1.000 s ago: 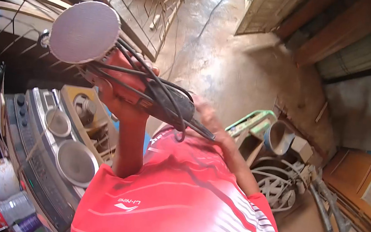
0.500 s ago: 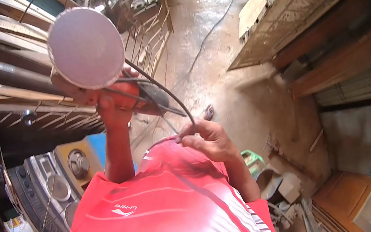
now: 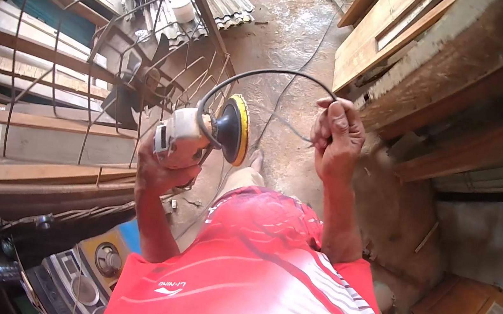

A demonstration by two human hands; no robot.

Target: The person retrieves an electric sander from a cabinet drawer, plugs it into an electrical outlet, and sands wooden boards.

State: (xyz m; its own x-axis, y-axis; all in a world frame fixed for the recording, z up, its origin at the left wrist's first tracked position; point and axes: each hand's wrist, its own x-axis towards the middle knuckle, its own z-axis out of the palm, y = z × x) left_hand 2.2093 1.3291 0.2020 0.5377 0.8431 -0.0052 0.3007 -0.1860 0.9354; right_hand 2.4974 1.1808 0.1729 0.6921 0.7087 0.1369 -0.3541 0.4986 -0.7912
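At the centre left, my left hand (image 3: 162, 173) is wrapped round the body of a disc sander (image 3: 185, 138). Its round pad (image 3: 241, 131), black with a yellow rim, faces right, edge-on to me. A dark power cable (image 3: 263, 70) loops over the top of the tool and arcs across to my right hand (image 3: 339, 134). The fingers of that hand are closed on the cable, and a thinner-looking stretch of it hangs below them toward the left. Parts of the sander's grip are hidden behind my left hand.
A welded metal rod frame (image 3: 55, 65) stands at the left, with wooden boards behind it. Corrugated sheets (image 3: 222, 2) lie beyond. Wooden panels (image 3: 378, 30) lean at the upper right. Another cord (image 3: 283, 91) runs along the floor. A loudspeaker (image 3: 108, 259) sits at lower left.
The sander has turned so its pad, which faced up toward me, now points right. My right hand has moved up and right with the cable, stretching the loop wider.
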